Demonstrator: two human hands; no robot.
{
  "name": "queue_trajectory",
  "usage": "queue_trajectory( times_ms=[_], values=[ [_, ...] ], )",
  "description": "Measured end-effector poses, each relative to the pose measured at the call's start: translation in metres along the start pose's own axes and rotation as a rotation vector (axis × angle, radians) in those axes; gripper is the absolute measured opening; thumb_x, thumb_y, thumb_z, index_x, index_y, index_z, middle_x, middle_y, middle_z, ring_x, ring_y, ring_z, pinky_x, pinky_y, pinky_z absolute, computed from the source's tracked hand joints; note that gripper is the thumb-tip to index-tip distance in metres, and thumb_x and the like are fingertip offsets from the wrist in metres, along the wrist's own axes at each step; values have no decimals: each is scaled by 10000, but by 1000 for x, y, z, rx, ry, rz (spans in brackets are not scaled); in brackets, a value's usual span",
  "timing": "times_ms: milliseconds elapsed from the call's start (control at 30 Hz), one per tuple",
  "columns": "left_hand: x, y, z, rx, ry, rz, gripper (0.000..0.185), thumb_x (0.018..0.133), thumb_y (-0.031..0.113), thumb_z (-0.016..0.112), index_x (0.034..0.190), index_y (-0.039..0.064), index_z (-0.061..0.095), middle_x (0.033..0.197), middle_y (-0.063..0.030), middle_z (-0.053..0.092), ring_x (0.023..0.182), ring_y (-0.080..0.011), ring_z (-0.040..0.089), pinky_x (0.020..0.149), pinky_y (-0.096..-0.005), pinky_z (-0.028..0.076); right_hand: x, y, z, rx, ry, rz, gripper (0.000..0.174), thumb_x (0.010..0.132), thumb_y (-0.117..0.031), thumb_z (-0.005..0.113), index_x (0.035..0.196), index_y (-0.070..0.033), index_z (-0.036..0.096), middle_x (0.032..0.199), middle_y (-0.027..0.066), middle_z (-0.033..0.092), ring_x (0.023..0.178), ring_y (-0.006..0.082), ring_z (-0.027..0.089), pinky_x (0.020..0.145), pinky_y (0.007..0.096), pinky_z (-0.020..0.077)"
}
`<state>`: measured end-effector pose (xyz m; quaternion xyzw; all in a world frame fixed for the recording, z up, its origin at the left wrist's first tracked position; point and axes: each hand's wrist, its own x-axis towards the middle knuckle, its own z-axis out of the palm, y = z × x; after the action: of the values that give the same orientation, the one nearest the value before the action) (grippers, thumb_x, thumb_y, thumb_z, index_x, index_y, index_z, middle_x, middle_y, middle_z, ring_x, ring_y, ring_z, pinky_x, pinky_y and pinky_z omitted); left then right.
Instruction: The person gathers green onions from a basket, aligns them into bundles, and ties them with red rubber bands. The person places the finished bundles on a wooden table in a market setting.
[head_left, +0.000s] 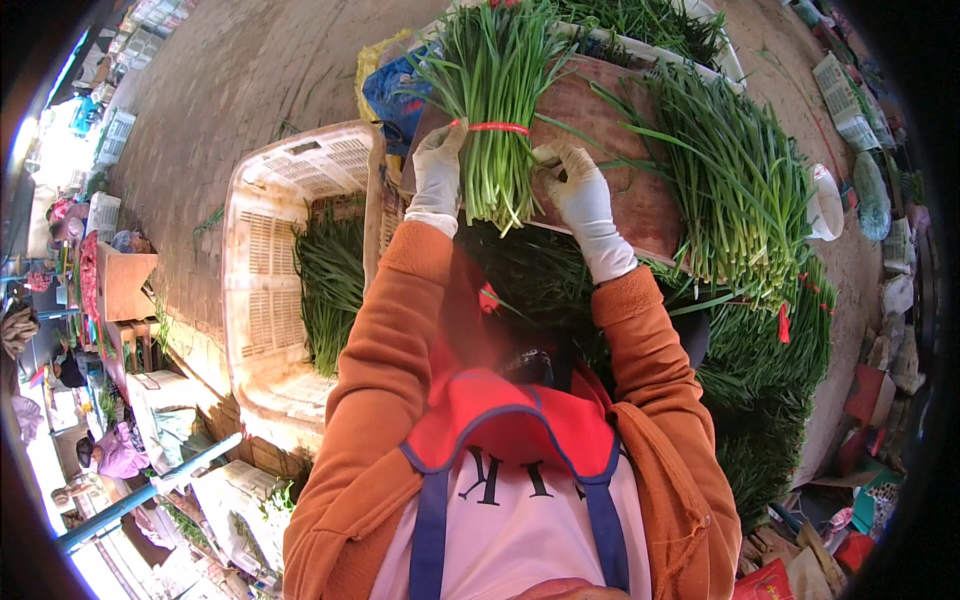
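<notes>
A bundle of long green leafy stalks, apparently garlic chives (499, 82), lies on a reddish-brown board (630, 202) with a red band (499, 127) around it. My left hand (439, 169), in a pale glove, touches the bundle's left side, its thumb and finger at the band's left end. On the other side is my right hand (579, 187), also gloved, fingers curled close to the stalks near the band; whether it pinches anything cannot be told. A larger pile of loose stalks (735, 180) covers the right part of the board.
A pale plastic crate (247, 277) with greens inside stands at left. Beyond the board is another white crate (731, 64) of greens, beside a blue and yellow sack (394, 86). More greens (765, 420) are heaped at right, near a white bucket (825, 202). People sit at far left.
</notes>
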<state>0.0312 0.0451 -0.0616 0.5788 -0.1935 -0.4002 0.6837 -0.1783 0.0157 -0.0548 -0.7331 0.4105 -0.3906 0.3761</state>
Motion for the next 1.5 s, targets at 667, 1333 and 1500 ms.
queue_trajectory(
  times_ms=[667,1333,1500],
  values=[
    [-1,0,5,-13,-70,51,207,862,174,801,972,14,729,876,-1,704,766,-78,591,751,-227,452,-5,-46,-10,-505,-209,203,355,856,-417,648,921,-77,726,947,188,708,904,391,680,789,486,530],
    [-8,9,15,125,-110,105,170,872,137,781,971,10,729,904,-15,711,793,-81,601,766,-229,465,-3,-29,-19,-508,-256,312,412,779,-412,691,990,-59,716,979,222,714,935,403,684,820,484,542],
    [-5,9,12,77,-120,74,190,865,141,790,986,10,725,918,-17,710,809,-85,603,790,-232,466,-6,-19,-21,-455,-152,237,312,818,-318,715,978,-50,738,895,181,727,835,339,704,760,405,542]
  ],
)
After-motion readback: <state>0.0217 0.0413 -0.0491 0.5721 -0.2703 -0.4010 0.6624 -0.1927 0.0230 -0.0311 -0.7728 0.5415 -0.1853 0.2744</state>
